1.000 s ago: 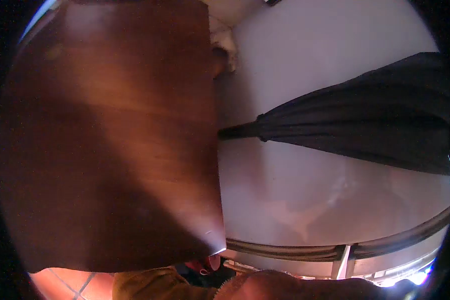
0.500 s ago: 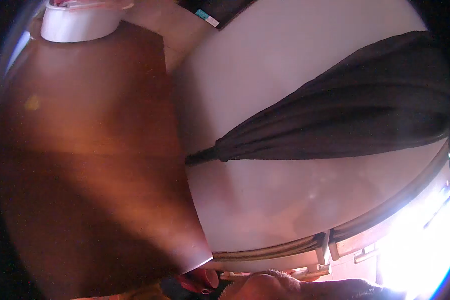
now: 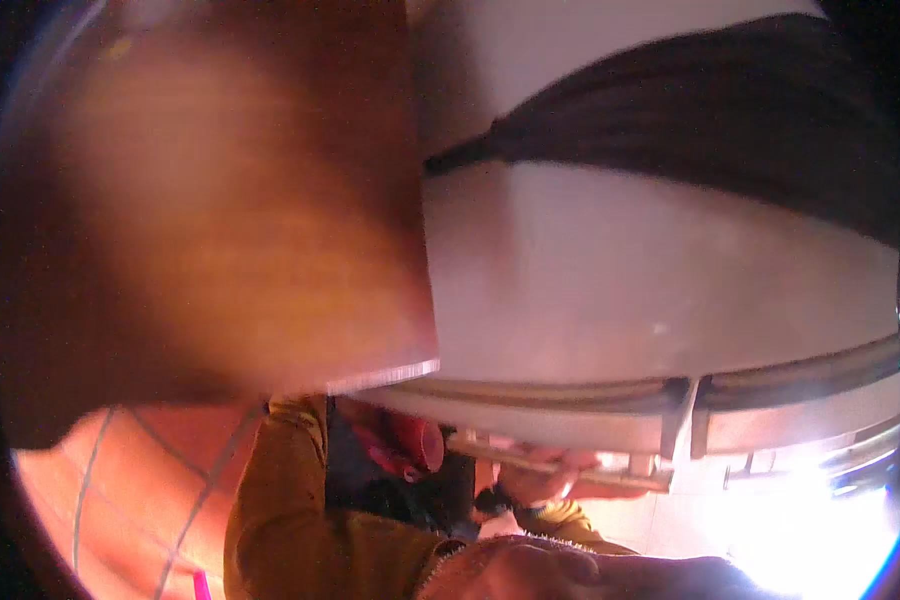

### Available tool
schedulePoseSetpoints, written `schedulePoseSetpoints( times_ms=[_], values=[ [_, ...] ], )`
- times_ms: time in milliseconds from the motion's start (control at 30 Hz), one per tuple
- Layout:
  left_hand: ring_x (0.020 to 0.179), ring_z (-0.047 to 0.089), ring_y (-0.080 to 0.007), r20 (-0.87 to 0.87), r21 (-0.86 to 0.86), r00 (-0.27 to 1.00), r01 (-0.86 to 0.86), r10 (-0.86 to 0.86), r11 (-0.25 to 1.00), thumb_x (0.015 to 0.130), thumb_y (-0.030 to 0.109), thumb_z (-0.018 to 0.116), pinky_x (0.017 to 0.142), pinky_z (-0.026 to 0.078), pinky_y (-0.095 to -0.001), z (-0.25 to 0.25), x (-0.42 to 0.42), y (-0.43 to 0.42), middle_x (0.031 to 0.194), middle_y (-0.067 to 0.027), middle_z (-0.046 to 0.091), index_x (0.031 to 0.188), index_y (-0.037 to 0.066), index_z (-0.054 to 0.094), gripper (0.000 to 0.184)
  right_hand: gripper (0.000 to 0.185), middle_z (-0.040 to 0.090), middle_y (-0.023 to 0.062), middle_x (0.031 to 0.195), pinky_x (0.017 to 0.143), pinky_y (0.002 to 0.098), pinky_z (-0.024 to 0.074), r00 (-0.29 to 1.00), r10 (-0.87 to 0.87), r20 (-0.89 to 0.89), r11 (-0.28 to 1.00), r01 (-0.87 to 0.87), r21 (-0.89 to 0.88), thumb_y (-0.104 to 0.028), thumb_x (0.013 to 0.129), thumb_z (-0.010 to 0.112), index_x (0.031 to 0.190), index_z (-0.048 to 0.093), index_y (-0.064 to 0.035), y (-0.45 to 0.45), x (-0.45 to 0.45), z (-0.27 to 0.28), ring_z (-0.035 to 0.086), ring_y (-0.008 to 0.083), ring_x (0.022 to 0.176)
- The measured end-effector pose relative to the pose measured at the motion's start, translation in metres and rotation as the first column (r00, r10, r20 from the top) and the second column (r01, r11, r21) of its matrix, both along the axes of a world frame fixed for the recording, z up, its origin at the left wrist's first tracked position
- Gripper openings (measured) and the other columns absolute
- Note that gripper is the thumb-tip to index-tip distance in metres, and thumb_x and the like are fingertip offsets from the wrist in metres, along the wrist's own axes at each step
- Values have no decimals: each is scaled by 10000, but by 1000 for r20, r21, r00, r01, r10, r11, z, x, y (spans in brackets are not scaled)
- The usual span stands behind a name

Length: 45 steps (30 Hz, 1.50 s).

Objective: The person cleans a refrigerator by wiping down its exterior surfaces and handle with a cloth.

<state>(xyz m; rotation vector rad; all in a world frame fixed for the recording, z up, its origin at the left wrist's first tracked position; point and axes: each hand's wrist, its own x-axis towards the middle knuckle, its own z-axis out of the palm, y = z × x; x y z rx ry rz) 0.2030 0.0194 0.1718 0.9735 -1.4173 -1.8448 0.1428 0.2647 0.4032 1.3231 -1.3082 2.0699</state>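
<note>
A mustard sleeve [image 3: 300, 500] bends at the lower left and runs up to the edge of a brown wooden panel [image 3: 270, 290]. The left hand at its end is hidden behind that edge. Low in the middle, my right hand [image 3: 540, 482] appears small and blurred, beside a pale wooden rail [image 3: 620, 482]. Its fingers do not show clearly, and I cannot tell whether it touches the rail. To its left is a dark red object [image 3: 415, 445] with a rounded end, against dark clothing [image 3: 355, 460].
A gathered dark cloth [image 3: 690, 110] stretches across a pale surface [image 3: 610, 270] bordered below by a curved frame [image 3: 540, 395]. Reddish floor tiles [image 3: 120, 490] show at lower left, with a small pink item [image 3: 202, 585]. Glare [image 3: 820, 520] fills the lower right.
The view has shifted down, so the panel, cloth and frame sit higher. The white tub has left the view. The sleeve, floor tiles and right hand now show.
</note>
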Motion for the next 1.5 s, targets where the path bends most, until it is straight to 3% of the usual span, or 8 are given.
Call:
schedulePoseSetpoints(
  times_ms=[267,400,500,633,733,1167,1433,1500],
  values=[
    [954,613,-147,-493,341,868,139,51,930,897,192,596,851,509,-311,54,18,-56,1077,4,643,1170,94,594,290,502,440,74,848,594,271,413,987,-130,-97,991,134,27,-110,885,469,1376,366,-101,-113,39,83,429,117,663],
    [948,615,-142,-843,518,410,443,348,732,896,193,599,846,512,-309,60,8,55,1072,9,645,1169,95,595,290,839,491,85,650,389,269,330,931,-247,-268,965,262,23,-60,841,444,1486,-89,-120,-61,-2,65,411,148,430],
    [943,617,-139,-820,479,86,644,565,596,895,193,602,843,514,-307,78,4,98,1069,12,646,1169,96,595,290,841,483,79,628,392,270,339,949,-267,-169,962,273,13,-44,821,429,1491,-75,-106,-52,6,73,407,138,442],
    [977,624,-134,-425,168,127,984,896,-59,889,155,598,867,518,-300,126,35,125,1082,-13,667,1162,80,617,283,840,482,80,662,407,266,349,974,-211,-79,976,214,34,-40,830,409,1509,-79,-120,-65,17,67,412,122,479],
    [1040,578,-148,-537,-140,164,950,828,-280,901,187,587,914,474,-309,128,31,111,1149,-29,613,1211,76,560,330,836,482,77,682,431,268,364,964,-195,-179,977,206,46,-56,850,428,1518,-68,-134,-69,19,66,419,123,497],
    [1315,378,-209,-822,-383,-174,874,543,-299,953,328,538,1117,282,-350,88,-10,66,1441,-102,380,1427,60,314,588,863,516,104,753,457,272,388,965,-205,-163,970,223,100,-14,841,428,1523,-70,-188,-58,18,69,418,135,533],
    [1353,373,-227,-539,-256,-51,961,841,-106,1017,373,380,1143,291,-335,46,49,107,1484,-113,368,1455,61,310,543,841,536,111,767,535,285,409,960,-204,-193,966,230,121,-63,888,453,1525,-73,-217,-56,12,68,437,124,537],
    [1355,370,-221,-907,117,-131,834,399,539,1026,355,357,1143,288,-338,48,35,109,1493,-107,355,1454,66,319,518,837,535,106,775,532,280,408,953,-179,-246,965,219,148,-56,889,443,1525,-75,-220,-54,9,69,440,125,537]
  ],
)
